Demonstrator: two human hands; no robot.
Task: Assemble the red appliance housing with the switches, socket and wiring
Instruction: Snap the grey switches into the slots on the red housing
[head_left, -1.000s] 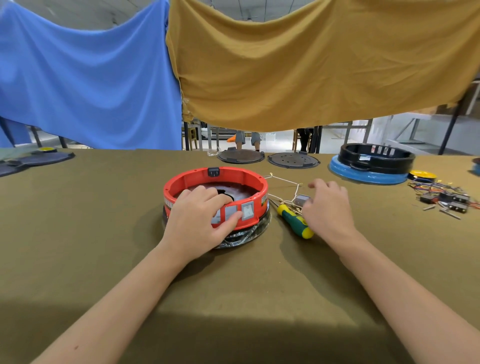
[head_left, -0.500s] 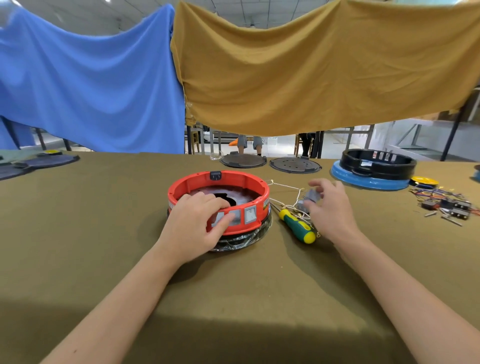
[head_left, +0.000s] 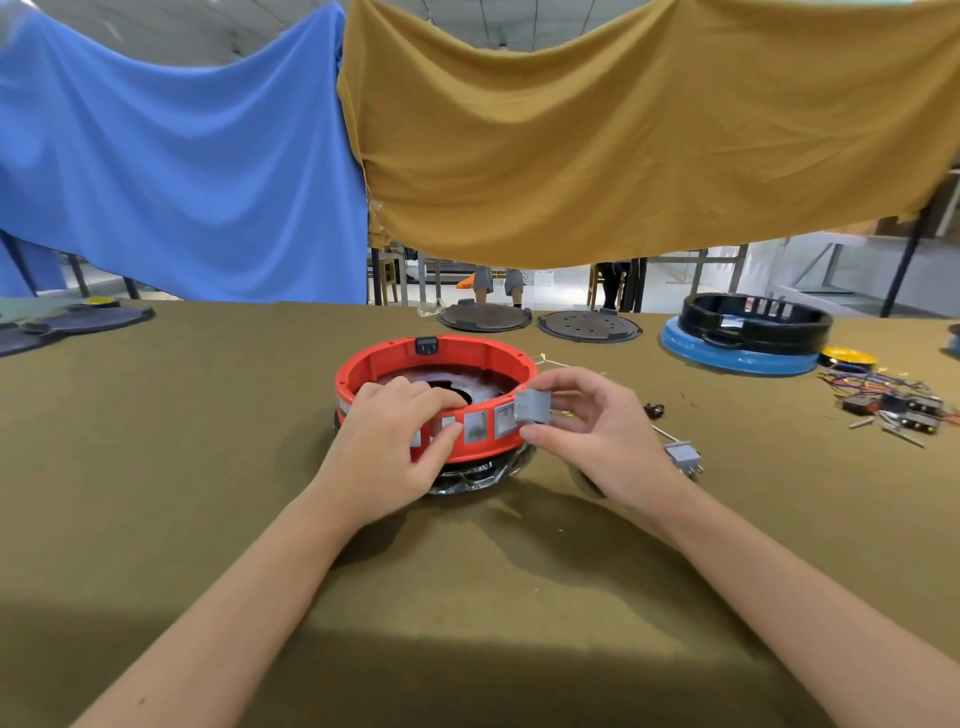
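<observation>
The red housing (head_left: 436, 400) sat on the olive-covered counter (head_left: 208, 467), resting on a dark, shiny base ring, with its row of rectangular openings turned toward the person, probably so the cutouts could be seen and reached from the front. The left hand (head_left: 395, 447) was draped over the near rim, fingers curled inside and the thumb pressed on the outer wall beside the openings; it gripped the housing itself, apparently to keep it from sliding or turning under a push. The right hand (head_left: 587, 426) pinched a grey switch (head_left: 532, 406) between thumb and fingertips, the other fingers loosely spread, and held it just off the rightmost openings at the wall, its face roughly square to them, seemingly being lined up for insertion. It was not seated yet. A second grey switch (head_left: 683, 455) lay on the counter to the right, within easy reach for a later opening. Farther right lay a loose bundle of coloured wires and parts (head_left: 883, 400), well apart from the housing. A black socket (head_left: 427, 345) already sat in the far wall.
</observation>
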